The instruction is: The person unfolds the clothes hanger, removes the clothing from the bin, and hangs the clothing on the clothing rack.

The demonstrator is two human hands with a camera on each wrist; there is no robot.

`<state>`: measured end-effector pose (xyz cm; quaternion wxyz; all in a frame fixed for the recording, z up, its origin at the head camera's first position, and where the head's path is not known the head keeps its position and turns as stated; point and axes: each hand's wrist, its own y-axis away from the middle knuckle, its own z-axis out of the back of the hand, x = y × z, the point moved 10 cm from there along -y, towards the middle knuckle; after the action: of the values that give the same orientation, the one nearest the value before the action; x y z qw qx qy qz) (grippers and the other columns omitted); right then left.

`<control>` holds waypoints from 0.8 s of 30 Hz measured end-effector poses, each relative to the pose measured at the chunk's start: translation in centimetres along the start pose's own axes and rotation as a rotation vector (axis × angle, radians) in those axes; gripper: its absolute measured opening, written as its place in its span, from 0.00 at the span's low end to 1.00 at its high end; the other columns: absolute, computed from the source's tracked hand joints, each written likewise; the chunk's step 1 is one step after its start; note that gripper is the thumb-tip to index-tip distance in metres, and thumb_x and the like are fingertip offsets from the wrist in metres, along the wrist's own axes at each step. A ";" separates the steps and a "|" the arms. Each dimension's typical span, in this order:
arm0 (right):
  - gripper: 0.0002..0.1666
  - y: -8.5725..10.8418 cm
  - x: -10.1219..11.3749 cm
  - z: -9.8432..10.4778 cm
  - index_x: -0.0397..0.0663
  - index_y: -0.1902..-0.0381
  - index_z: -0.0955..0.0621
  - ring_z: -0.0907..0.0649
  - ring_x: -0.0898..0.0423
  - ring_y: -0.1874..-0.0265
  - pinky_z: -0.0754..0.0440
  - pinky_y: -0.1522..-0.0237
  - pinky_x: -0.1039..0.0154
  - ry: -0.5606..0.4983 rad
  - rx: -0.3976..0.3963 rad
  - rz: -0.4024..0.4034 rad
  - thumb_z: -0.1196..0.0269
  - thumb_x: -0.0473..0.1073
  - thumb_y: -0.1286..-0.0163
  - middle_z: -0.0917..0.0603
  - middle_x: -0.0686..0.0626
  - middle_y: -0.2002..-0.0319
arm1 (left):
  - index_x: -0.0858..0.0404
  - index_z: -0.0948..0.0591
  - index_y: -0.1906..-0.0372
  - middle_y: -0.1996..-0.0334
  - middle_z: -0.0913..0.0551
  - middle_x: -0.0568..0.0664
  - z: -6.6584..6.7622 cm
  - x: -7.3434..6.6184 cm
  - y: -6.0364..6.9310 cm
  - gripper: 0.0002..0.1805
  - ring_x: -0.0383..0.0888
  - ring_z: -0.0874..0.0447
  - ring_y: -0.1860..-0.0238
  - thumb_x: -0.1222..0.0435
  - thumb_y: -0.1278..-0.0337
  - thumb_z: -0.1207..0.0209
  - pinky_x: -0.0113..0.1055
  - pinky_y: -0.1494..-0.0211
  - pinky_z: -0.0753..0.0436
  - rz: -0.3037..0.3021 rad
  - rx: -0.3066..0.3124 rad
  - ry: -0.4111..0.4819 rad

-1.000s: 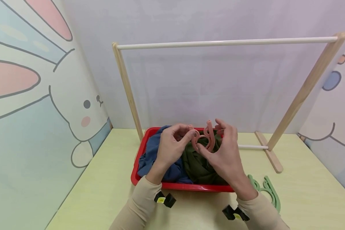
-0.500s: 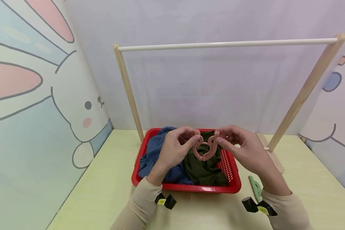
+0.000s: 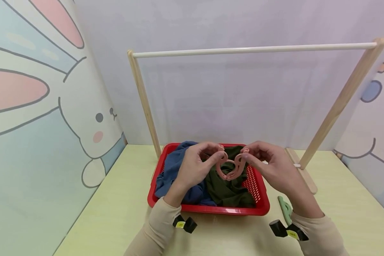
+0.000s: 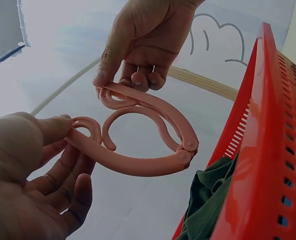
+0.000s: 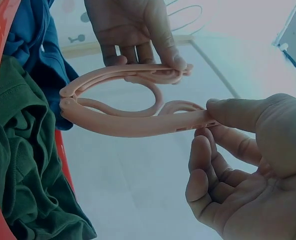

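Note:
A pink folding clothes hanger is held up over the red basket, its two arms partly folded and joined at a hinge that points toward the wearer. My left hand pinches the end of one arm between thumb and forefinger. The end of the other arm is pinched the same way by my right hand. In the left wrist view the hanger shows its curved hook between the arms. The right wrist view shows the hanger with its hinge close to the clothes.
Below the hands stands a red basket with blue cloth and dark green cloth in it. Behind rises a wooden rack with a white rail. A green hanger lies at the right, partly behind the right forearm.
My right hand has shifted right, from the hanger's middle to the end of its arm. The hanger has come lower, and its arms have spread slightly apart.

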<state>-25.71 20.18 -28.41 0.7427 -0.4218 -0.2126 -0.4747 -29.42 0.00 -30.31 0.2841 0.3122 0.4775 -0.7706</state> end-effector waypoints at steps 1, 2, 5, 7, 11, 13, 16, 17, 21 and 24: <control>0.04 0.0 0.0 0.1 0.53 0.50 0.11 0.17 0.53 0.68 0.20 0.67 0.64 0.000 -0.004 0.003 0.30 0.41 0.18 0.11 0.51 0.60 | 0.59 0.10 0.45 0.53 0.07 0.47 0.1 0.0 0.0 0.09 0.40 0.11 0.56 0.63 0.21 0.32 0.37 0.54 0.13 0.000 -0.003 0.004; 0.04 0.0 -0.1 0.1 0.53 0.50 0.11 0.16 0.54 0.68 0.20 0.67 0.64 0.000 -0.007 0.006 0.30 0.41 0.18 0.10 0.51 0.60 | 0.59 0.10 0.45 0.53 0.08 0.47 0.2 0.0 0.0 0.09 0.40 0.11 0.57 0.63 0.21 0.32 0.37 0.55 0.13 -0.002 -0.007 0.005; 0.04 0.1 -0.1 0.3 0.53 0.49 0.11 0.16 0.55 0.68 0.20 0.66 0.65 0.005 -0.018 0.011 0.30 0.42 0.17 0.09 0.52 0.60 | 0.59 0.09 0.46 0.53 0.08 0.47 0.5 0.0 0.0 0.08 0.42 0.12 0.58 0.63 0.20 0.32 0.38 0.57 0.14 -0.010 -0.012 0.017; 0.05 0.1 -0.1 0.5 0.53 0.49 0.10 0.15 0.55 0.67 0.20 0.66 0.66 0.016 -0.027 0.013 0.30 0.42 0.18 0.09 0.53 0.59 | 0.59 0.09 0.46 0.53 0.08 0.48 0.8 -0.1 -0.1 0.07 0.42 0.12 0.57 0.64 0.20 0.33 0.40 0.56 0.13 -0.017 -0.015 0.020; 0.05 0.1 -0.1 0.9 0.53 0.48 0.10 0.16 0.55 0.67 0.21 0.67 0.66 0.044 -0.050 0.014 0.30 0.42 0.18 0.10 0.51 0.59 | 0.59 0.10 0.46 0.54 0.08 0.47 1.3 -0.2 -0.2 0.07 0.42 0.11 0.56 0.65 0.20 0.33 0.42 0.53 0.12 -0.025 -0.030 0.025; 0.06 0.1 -0.2 1.1 0.52 0.48 0.11 0.16 0.55 0.67 0.21 0.68 0.66 0.045 -0.050 0.011 0.30 0.42 0.18 0.10 0.49 0.58 | 0.59 0.10 0.46 0.54 0.08 0.47 1.5 -0.2 -0.3 0.07 0.42 0.11 0.56 0.66 0.20 0.33 0.42 0.52 0.11 -0.029 -0.040 0.026; 0.06 0.1 -0.4 1.3 0.51 0.47 0.11 0.17 0.56 0.68 0.22 0.68 0.65 0.045 -0.051 0.006 0.31 0.42 0.17 0.11 0.48 0.58 | 0.61 0.10 0.45 0.53 0.08 0.48 1.9 -0.3 -0.3 0.08 0.42 0.11 0.56 0.66 0.20 0.33 0.41 0.52 0.12 -0.034 -0.059 0.019; 0.06 0.1 -0.4 1.3 0.50 0.47 0.11 0.17 0.56 0.68 0.23 0.68 0.65 0.045 -0.051 0.005 0.31 0.42 0.17 0.11 0.48 0.58 | 0.62 0.10 0.45 0.53 0.08 0.49 2.0 -0.3 -0.3 0.08 0.42 0.11 0.56 0.66 0.20 0.33 0.40 0.52 0.12 -0.035 -0.066 0.015; 0.07 0.1 -0.5 1.4 0.50 0.47 0.11 0.19 0.54 0.68 0.23 0.69 0.64 0.038 -0.052 0.007 0.32 0.42 0.16 0.12 0.49 0.58 | 0.65 0.10 0.43 0.52 0.08 0.50 2.5 -0.2 -0.3 0.10 0.43 0.10 0.55 0.66 0.21 0.33 0.38 0.53 0.12 -0.027 -0.094 0.003; 0.07 0.1 -0.6 1.3 0.50 0.46 0.11 0.19 0.54 0.68 0.23 0.68 0.64 0.026 -0.047 0.008 0.33 0.42 0.16 0.12 0.49 0.58 | 0.65 0.11 0.43 0.51 0.08 0.51 2.8 -0.2 -0.2 0.10 0.45 0.10 0.55 0.66 0.21 0.33 0.38 0.53 0.12 -0.013 -0.109 0.015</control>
<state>-25.76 21.61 -28.14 0.7371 -0.4338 -0.1902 -0.4820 -30.09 -2.43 -29.08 0.2922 0.2989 0.5229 -0.7428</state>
